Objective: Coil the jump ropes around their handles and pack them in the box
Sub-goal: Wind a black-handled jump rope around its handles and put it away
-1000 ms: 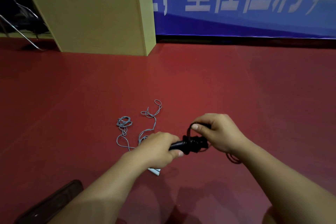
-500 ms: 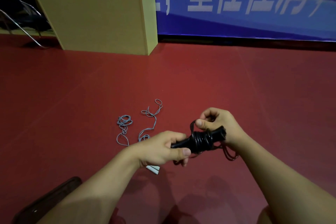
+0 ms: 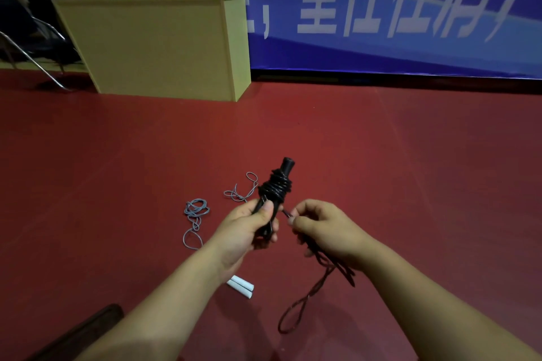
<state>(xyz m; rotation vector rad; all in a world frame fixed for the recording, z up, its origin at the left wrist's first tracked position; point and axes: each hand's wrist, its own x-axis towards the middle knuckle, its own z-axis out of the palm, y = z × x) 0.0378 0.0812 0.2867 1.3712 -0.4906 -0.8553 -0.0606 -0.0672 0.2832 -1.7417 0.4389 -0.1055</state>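
Over the red floor (image 3: 381,155), the left hand (image 3: 243,228) grips the black handles (image 3: 272,193) upright with rope coiled around them, while the right hand (image 3: 322,228) pinches the loose black rope (image 3: 305,302) just beside.

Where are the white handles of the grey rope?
In the head view, the white handles lie side by side on the red floor, partly hidden under the left forearm, low and left of centre.

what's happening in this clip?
A person is winding a black jump rope around its black handles. The left hand grips the handles, tips pointing away, with a thick coil already on them. The right hand pinches the loose rope, whose slack trails down. A grey jump rope with white handles lies uncoiled on the red floor.
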